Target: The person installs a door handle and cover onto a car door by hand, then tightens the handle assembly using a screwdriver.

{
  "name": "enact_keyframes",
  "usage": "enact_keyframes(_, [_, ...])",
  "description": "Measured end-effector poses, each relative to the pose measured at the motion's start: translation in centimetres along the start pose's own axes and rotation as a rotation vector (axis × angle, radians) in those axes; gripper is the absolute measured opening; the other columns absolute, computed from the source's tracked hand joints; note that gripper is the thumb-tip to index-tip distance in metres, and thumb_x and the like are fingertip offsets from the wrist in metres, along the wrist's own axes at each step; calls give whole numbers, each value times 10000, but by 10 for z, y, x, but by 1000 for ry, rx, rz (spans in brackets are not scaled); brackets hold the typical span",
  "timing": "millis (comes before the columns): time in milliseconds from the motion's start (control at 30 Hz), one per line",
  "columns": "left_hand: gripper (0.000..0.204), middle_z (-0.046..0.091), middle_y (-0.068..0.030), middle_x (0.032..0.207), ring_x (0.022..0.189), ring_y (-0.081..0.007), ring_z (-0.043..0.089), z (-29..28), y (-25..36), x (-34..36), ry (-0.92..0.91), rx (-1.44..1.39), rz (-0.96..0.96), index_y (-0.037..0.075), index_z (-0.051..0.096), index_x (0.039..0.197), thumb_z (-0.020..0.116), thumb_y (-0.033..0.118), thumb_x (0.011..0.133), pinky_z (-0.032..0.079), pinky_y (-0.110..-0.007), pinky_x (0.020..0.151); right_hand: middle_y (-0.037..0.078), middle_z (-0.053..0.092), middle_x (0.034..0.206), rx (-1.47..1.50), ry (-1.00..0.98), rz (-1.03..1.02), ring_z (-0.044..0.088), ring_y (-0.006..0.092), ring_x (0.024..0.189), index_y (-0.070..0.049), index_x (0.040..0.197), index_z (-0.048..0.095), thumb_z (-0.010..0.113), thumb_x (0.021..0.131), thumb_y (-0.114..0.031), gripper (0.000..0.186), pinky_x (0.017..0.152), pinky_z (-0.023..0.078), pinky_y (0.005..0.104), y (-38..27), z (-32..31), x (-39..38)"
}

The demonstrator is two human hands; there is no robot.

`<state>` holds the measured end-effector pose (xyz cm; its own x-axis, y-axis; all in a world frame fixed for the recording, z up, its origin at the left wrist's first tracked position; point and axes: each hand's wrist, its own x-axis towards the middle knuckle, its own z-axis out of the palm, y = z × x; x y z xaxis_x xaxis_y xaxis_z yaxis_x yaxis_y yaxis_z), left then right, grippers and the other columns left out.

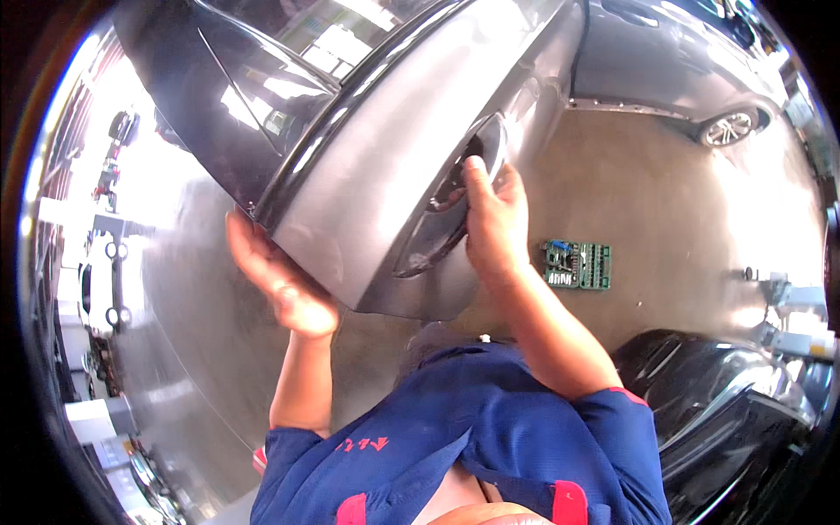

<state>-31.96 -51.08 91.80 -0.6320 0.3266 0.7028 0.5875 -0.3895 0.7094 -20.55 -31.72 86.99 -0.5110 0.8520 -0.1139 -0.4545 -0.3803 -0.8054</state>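
A silver-grey car door (385, 149) stands in front of me, its lower corner toward my body and dark glossy trim along its left side. My left hand (284, 280) lies along the door's near left edge, fingers stretched out and together, partly hidden behind the edge. On the door's right face sits a dark, glossy, elongated door handle (420, 238) in a recess. My right hand (499, 214) is closed round the handle's right side, thumb on top and fingertips mostly hidden. Details inside the dark recess are too small to tell.
An open green tool case (577, 264) with sockets lies on the grey floor (652, 210) to the right. Beyond is the grey car body (682, 66) with a wheel (729, 129). A black glossy car part (722, 376) stands at the lower right.
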Motion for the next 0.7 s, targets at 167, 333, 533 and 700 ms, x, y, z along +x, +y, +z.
enact_keyframes(167, [1142,80,-330,1729,1603,-409,204,19,4,17,-91,90,162,-106,-48,1674,603,498,957,196,-554,1285,101,670,1056,9,102,29,664,130,804,67,1539,385,675,1072,-194,608,724,612,301,-10,20,-19])
enact_keyframes(333, [1176,44,-414,1685,1566,-488,248,20,0,16,-182,-5,190,-90,-123,1666,617,391,890,271,-592,1260,71,661,1052,-138,302,-56,623,103,815,60,1529,442,633,1059,-144,546,717,551,263,-4,38,-34])
enact_keyframes(533, [1240,-12,-440,1651,1545,-514,245,-5,-2,27,-444,86,138,-56,-333,1596,603,314,871,304,-601,1255,42,668,995,-276,375,-100,584,86,787,69,1586,409,610,1068,-151,598,699,502,254,-1,38,-26])
enact_keyframes(700, [1295,19,-474,1622,1541,-517,259,-13,-19,45,-658,-32,270,-48,-435,1522,623,289,855,337,-586,1257,139,670,1178,-286,369,-91,625,138,968,95,1588,383,584,1090,-154,592,856,510,285,-10,35,-25])
